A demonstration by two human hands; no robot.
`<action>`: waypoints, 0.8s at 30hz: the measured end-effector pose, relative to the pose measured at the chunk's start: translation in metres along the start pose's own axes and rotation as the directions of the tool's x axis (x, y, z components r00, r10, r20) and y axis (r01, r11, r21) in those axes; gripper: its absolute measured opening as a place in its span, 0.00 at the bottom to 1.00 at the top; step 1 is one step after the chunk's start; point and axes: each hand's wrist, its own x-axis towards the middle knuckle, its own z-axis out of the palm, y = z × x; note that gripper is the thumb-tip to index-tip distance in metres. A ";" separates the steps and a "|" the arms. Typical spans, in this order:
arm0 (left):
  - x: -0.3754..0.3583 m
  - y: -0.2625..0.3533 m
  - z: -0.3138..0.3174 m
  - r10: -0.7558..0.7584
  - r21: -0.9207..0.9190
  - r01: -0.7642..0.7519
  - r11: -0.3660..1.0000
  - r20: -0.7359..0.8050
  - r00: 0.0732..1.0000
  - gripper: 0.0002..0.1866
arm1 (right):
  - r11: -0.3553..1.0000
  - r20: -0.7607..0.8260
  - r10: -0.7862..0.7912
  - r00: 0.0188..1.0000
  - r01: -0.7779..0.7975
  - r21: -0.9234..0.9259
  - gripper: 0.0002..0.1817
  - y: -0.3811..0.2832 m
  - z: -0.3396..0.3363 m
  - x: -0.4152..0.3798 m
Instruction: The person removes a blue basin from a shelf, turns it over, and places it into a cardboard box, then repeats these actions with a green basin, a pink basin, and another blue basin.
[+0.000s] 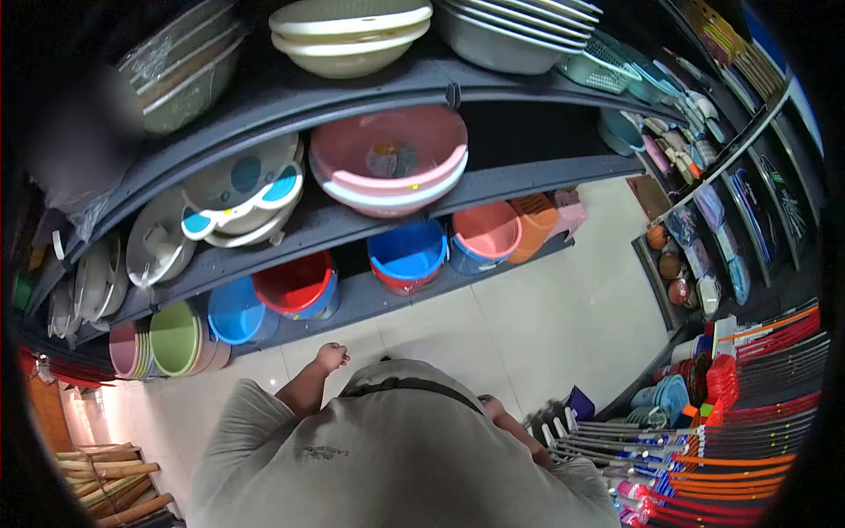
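Note:
My left hand hangs beside my body above the pale tiled floor, its fingers curled, and nothing shows in it. Closest to it are the red bucket and the light blue bucket on the bottom shelf, both apart from the hand. At my other side, my right hand is by my waist; its fingers are mostly hidden, and a small dark patch lies against it that I cannot make out. A blue bucket and a pink bucket stand on the shelf ahead.
Above the buckets, shelves hold a pink basin, a white basin with blue ears and stacked cream basins. Long-handled tools jut out at the right. Bundled wooden poles lie at lower left.

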 end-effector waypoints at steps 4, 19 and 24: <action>0.038 0.064 0.000 0.114 -0.103 -0.112 0.988 0.009 0.993 0.11 | 0.954 -0.136 -0.209 0.969 0.232 0.189 0.15 0.001 -0.026 0.098; -0.076 0.287 -0.011 0.508 -0.264 -0.774 0.576 -0.626 0.591 0.29 | 0.480 -0.274 -0.266 0.924 0.373 0.794 0.23 -0.329 -0.278 0.146; -0.099 0.345 0.008 0.594 0.140 -0.775 0.616 -0.728 0.341 0.31 | 0.434 -0.458 -0.519 0.722 0.684 0.586 0.24 -0.417 -0.368 0.181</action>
